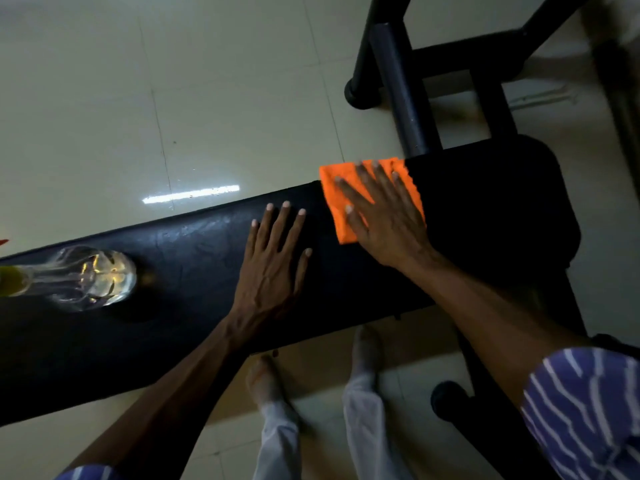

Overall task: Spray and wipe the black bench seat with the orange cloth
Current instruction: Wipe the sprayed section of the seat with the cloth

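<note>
The black bench seat (194, 258) runs across the view from lower left to upper right. An orange cloth (337, 202) lies folded flat on its far half. My right hand (384, 216) presses down on the cloth with fingers spread. My left hand (273, 265) rests flat on the bare seat beside it, fingers apart, holding nothing. A clear spray bottle (93, 278) with a yellow-green top stands on the seat at the left edge of view.
The black metal bench frame (401, 98) with a padded post rises behind the seat at upper right. Pale floor tiles (173, 81) lie beyond the bench. My legs and feet (270, 382) stand under the near edge of the seat.
</note>
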The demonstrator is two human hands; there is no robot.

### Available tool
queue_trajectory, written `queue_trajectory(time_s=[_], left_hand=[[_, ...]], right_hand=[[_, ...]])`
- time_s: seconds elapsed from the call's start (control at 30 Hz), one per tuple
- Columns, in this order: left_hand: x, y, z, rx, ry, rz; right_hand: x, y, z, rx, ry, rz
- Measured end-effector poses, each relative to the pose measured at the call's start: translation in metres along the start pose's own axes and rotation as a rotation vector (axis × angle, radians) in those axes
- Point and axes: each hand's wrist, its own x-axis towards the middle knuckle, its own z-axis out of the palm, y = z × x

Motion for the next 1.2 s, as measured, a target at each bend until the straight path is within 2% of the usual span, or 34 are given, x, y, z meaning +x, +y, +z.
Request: queue_trajectory(time_s=[0.07, 0.13, 0.17, 0.23, 0.3, 0.33, 0.4, 0.47, 0.5, 0.57, 0.63, 0.67, 0.7, 0.8, 0.87, 0.93, 1.03, 1.1, 1.2], left_hand=[[0.008, 0.012, 0.005, 0.012, 0.003, 0.013], [0.017, 0.021, 0.011, 0.016, 0.011, 0.014], [0.022, 0.025, 0.014, 0.013, 0.012, 0.015], [0.03, 0.034, 0.018, 0.012, 0.007, 0.008], [0.037, 0.043, 0.024, 0.014, 0.003, 0.008], [0.04, 0.047, 0.026, 0.019, 0.004, 0.009], [0.046, 0.058, 0.031, 0.026, 0.002, 0.017], [0.054, 0.069, 0.036, 0.027, 0.004, 0.033], [0.057, 0.075, 0.038, 0.029, 0.006, 0.04], [0.065, 0.086, 0.041, 0.032, 0.002, 0.051], [0.072, 0.096, 0.044, 0.033, -0.004, 0.057], [0.075, 0.1, 0.045, 0.034, -0.003, 0.065], [0.078, 0.104, 0.046, 0.039, 0.0, 0.074], [0.087, 0.118, 0.051, 0.047, -0.006, 0.1], [0.094, 0.127, 0.054, 0.05, -0.009, 0.114], [0.101, 0.137, 0.057, 0.041, -0.014, 0.119], [0.111, 0.155, 0.062, 0.038, -0.025, 0.158], [0.116, 0.166, 0.064, 0.029, -0.037, 0.176], [0.125, 0.182, 0.067, 0.046, -0.047, 0.206]], right_hand=[[0.018, 0.024, -0.007, 0.046, 0.032, 0.254], [0.019, 0.012, -0.006, 0.053, 0.065, 0.357], [0.012, 0.002, -0.003, 0.048, 0.077, 0.33], [-0.012, 0.0, 0.005, 0.024, 0.063, 0.15], [-0.02, 0.034, 0.0, 0.0, 0.02, -0.051], [-0.015, 0.056, -0.005, -0.007, 0.018, -0.074], [-0.001, 0.088, -0.015, 0.005, 0.066, 0.095], [0.009, 0.081, -0.016, 0.032, 0.107, 0.298], [0.008, 0.069, -0.015, 0.04, 0.116, 0.321], [-0.006, 0.061, -0.008, 0.044, 0.102, 0.188], [-0.019, 0.091, -0.009, 0.0, 0.051, -0.036], [-0.019, 0.115, -0.013, -0.018, 0.051, -0.07], [-0.016, 0.135, -0.018, -0.018, 0.056, -0.019], [-0.003, 0.163, -0.029, 0.063, 0.088, 0.378], [-0.008, 0.149, -0.029, 0.067, 0.109, 0.379], [-0.032, 0.144, -0.026, 0.057, 0.089, 0.236], [-0.07, 0.176, -0.025, 0.016, 0.033, 0.128], [-0.068, 0.202, -0.031, 0.025, 0.033, 0.191], [-0.045, 0.228, -0.037, 0.089, 0.091, 0.452]])
